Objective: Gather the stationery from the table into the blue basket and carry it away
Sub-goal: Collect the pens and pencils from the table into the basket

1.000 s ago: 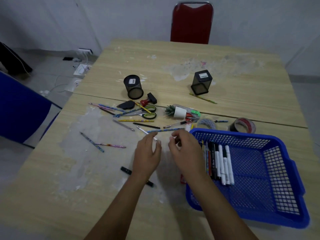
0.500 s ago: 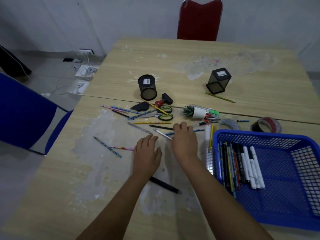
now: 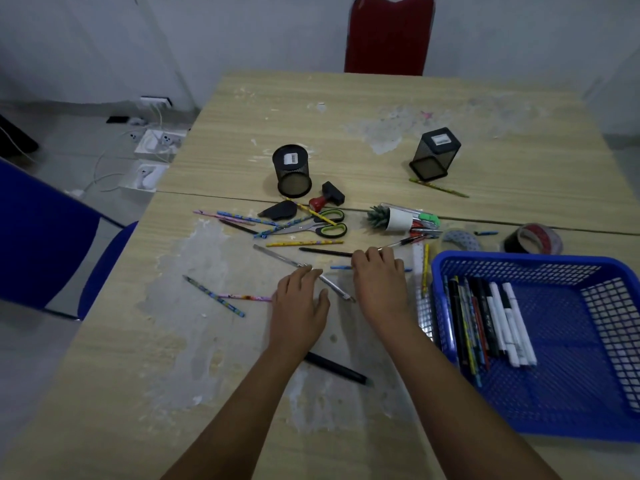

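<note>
Left hand (image 3: 299, 306) flat, fingers on thin silver pen (image 3: 277, 258) — right hand (image 3: 379, 285) grip unclear; blue mesh basket (image 3: 588, 424) beside.

Views: one only, head-worn, wide-angle.
Position: above the near edge of the table (image 3: 346, 109), close over both forearms.
Facing: forward and down, along the table toward the red chair (image 3: 389, 36) and the wall.
Reach: floor at left, blue basket (image 3: 519, 263) at right.
</note>
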